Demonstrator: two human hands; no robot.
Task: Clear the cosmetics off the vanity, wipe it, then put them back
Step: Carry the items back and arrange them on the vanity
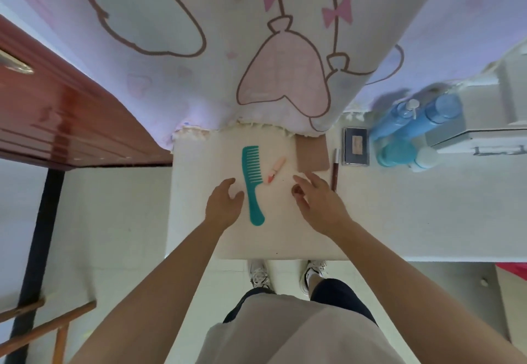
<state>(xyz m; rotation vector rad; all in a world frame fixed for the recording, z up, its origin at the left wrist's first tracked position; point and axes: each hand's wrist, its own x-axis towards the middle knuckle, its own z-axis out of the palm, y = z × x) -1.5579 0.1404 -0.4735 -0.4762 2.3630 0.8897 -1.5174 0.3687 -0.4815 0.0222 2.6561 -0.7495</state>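
At the centre of the frame, a white tabletop [285, 235] carries the cosmetics. A teal comb [252, 184] lies flat left of centre. Its long axis runs nearly top to bottom of the frame, its teeth face right, and its hooked handle end points toward the lower edge. Just right of the comb lies a pink tube [275, 170] on a diagonal, with its reddish tip at the lower left and its pale end at the upper right. A brown pad [312, 152] lies further right, partly under a printed cloth [256, 50]. A pencil [335, 170] lies beside the pad, its long axis upright in the frame. A dark compact [356, 147] and blue bottles [413, 127] sit right of centre.

The left hand [225, 204] is just left of the comb handle, fingers loosely curled, holding nothing. The right hand [319, 201] is right of the tube, fingers relaxed and spread, gripping nothing. The hands are apart, with the comb between them.
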